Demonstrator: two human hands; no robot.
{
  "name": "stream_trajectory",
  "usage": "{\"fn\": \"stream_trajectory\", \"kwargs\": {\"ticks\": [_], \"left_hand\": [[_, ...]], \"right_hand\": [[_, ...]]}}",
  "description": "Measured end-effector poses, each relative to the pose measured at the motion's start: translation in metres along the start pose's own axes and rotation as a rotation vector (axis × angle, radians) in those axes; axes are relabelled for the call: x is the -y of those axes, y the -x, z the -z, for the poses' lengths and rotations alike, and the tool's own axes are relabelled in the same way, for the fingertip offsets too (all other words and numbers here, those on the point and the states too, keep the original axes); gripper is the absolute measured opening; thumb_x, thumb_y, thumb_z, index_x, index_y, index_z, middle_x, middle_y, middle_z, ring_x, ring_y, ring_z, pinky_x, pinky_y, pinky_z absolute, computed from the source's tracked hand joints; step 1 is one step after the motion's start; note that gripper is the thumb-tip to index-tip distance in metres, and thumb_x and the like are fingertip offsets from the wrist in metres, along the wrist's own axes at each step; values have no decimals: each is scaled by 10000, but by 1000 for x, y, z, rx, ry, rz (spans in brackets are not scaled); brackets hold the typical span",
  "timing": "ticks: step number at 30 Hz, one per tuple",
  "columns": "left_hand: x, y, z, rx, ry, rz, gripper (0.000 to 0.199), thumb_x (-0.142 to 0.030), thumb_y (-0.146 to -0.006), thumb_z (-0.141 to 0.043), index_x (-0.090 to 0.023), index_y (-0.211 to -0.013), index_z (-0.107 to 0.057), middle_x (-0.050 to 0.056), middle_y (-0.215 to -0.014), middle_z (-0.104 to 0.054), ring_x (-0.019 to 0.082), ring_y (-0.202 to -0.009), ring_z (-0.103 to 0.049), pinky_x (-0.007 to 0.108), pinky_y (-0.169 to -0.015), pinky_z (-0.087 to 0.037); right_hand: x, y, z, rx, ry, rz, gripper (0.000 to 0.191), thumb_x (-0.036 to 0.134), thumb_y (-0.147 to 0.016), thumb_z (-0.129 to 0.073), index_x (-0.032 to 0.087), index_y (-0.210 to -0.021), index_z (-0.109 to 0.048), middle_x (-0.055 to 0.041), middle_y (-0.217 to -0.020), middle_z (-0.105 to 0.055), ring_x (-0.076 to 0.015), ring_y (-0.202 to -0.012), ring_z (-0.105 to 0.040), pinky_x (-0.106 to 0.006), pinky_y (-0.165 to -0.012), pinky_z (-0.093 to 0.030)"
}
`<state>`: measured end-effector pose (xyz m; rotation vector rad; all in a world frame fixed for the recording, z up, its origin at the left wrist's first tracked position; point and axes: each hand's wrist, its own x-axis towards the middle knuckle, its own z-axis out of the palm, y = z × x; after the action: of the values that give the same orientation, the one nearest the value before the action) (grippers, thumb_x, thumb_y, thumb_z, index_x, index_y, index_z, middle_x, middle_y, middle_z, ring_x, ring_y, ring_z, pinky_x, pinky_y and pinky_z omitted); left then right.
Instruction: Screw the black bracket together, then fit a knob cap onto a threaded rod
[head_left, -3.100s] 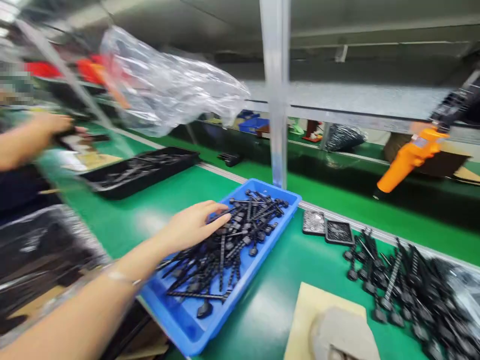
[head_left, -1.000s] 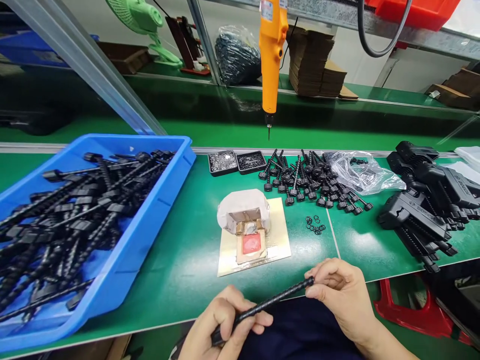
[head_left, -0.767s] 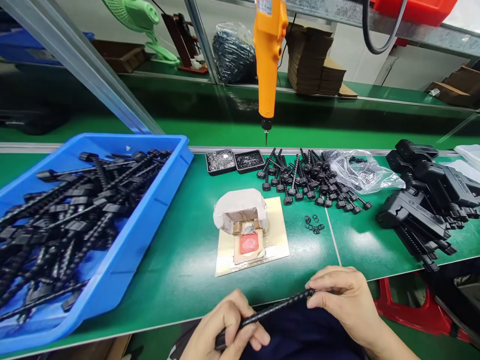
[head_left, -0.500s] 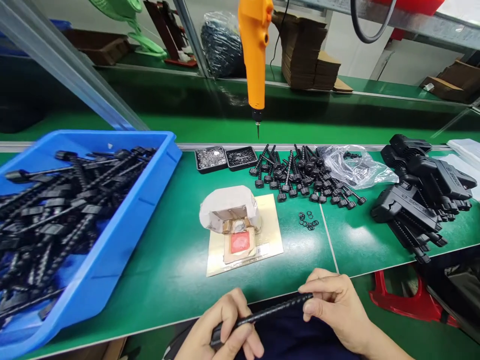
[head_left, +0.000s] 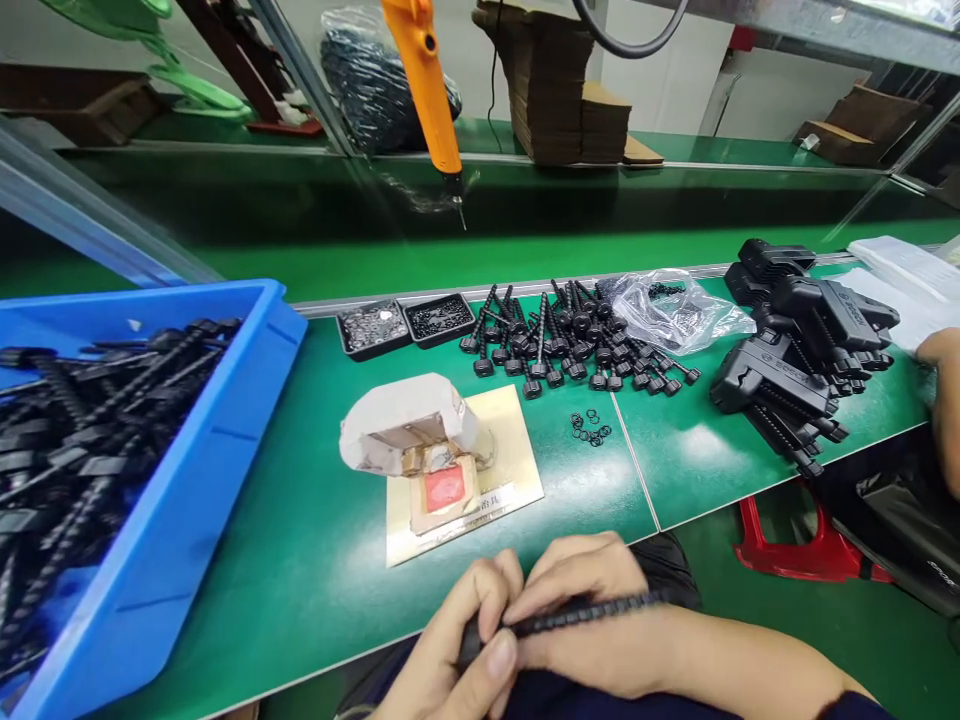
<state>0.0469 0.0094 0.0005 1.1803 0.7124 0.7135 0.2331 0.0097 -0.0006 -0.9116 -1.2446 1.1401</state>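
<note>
My left hand (head_left: 474, 640) is closed around the thick head end of a long black threaded rod (head_left: 611, 611), low in front of the bench edge. Closed on the same rod, close to that head, is my right hand (head_left: 589, 575); its fingertips meet the left fingers there. The rod's threaded free end points right across my right palm. Fingers hide the head and whatever else may be between them. Beyond my hands, a white fixture (head_left: 405, 415) with a red pad stands on a yellowish base plate (head_left: 517, 470). Several small black rings (head_left: 591, 433) lie right of it.
A blue bin (head_left: 217, 490) of similar rods stands left. Two small black trays (head_left: 375, 335) and a pile of short black knobbed screws (head_left: 555, 345) sit behind the fixture. An orange electric screwdriver (head_left: 427, 90) hangs above. Black tool bodies (head_left: 780, 370) and another person's hand (head_left: 943, 390) are at right.
My right hand has slid left along the rod, from its free end to the head beside my left hand. The view has shifted, and another person's hand now shows at the right edge.
</note>
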Motion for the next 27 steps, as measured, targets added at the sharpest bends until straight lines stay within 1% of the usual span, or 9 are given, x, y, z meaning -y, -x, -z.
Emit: {"fn": "stream_trajectory", "kwargs": {"ticks": [2, 6, 9, 13, 17, 20, 23, 24, 27], "left_hand": [[-6, -7, -1, 33, 25, 6, 309, -543, -995, -449, -247, -903, -455, -14, -879, -420, 118, -659, -415, 218, -578, -409], [-17, -22, -3, 76, 40, -26, 338, -597, -948, -503, -261, -959, -472, 9, -939, -445, 143, -702, -428, 244, -601, -436], [-23, -29, -7, -36, -11, -49, 310, -551, -913, -604, -256, -977, -532, 28, -952, -499, 185, -790, -519, 295, -678, -525], [-22, -32, -16, -204, -6, -24, 354, -397, -822, -777, -257, -1075, -574, 2, -859, -591, 165, -720, -606, 268, -639, -577], [-9, -29, -15, -279, -65, 9, 292, -373, -734, -848, -186, -878, -677, 33, -802, -720, 191, -688, -708, 272, -636, -629], [2, -24, -9, -411, -240, -66, 226, -351, -731, -838, -168, -825, -745, 73, -877, -782, 223, -707, -749, 295, -671, -659], [7, -22, -3, -434, -451, -224, 137, -279, -794, -768, -173, -880, -779, 74, -867, -795, 218, -683, -757, 278, -645, -660], [7, -22, -2, -430, -519, -283, 124, -241, -816, -738, -176, -912, -780, 68, -856, -795, 209, -677, -757, 261, -635, -654], [-1, -24, -3, -391, -685, -419, 182, -145, -860, -658, -190, -1005, -758, 47, -822, -782, 180, -673, -753, 214, -627, -629]], "right_hand": [[1, -7, -2, 65, 27, 8, 195, 390, -761, -860, 207, -816, -823, -44, -728, -752, -142, -584, -686, -206, -586, -574], [15, -26, 8, 204, 129, 17, 115, 139, -732, -863, 213, -799, -804, 2, -747, -745, -133, -666, -700, -195, -674, -590], [22, -30, 12, 144, 186, 169, 58, 169, -803, -815, 184, -772, -768, -8, -767, -727, -122, -675, -694, -172, -657, -586], [13, -8, 13, 11, 426, 488, 113, 146, -944, -634, 160, -996, -733, -51, -830, -706, -123, -680, -670, -193, -633, -577], [-3, 17, 15, -5, 604, 619, 280, 82, -967, -512, 96, -1211, -651, -117, -904, -689, -177, -755, -648, -269, -620, -554], [-7, 22, 15, 82, 630, 590, 329, 106, -1012, -412, 76, -1283, -596, -150, -944, -686, -201, -803, -654, -299, -640, -572], [-4, 16, 16, 94, 549, 523, 326, 52, -977, -446, 112, -1234, -639, -142, -962, -684, -195, -834, -663, -304, -696, -591], [-2, 12, 16, 83, 456, 421, 306, 58, -956, -498, 134, -1200, -667, -134, -995, -680, -186, -845, -668, -304, -729, -597], [2, 1, 20, 134, 73, -94, 245, 206, -885, -697, 170, -1126, -718, -97, -1027, -691, -164, -823, -703, -282, -768, -614]]}}
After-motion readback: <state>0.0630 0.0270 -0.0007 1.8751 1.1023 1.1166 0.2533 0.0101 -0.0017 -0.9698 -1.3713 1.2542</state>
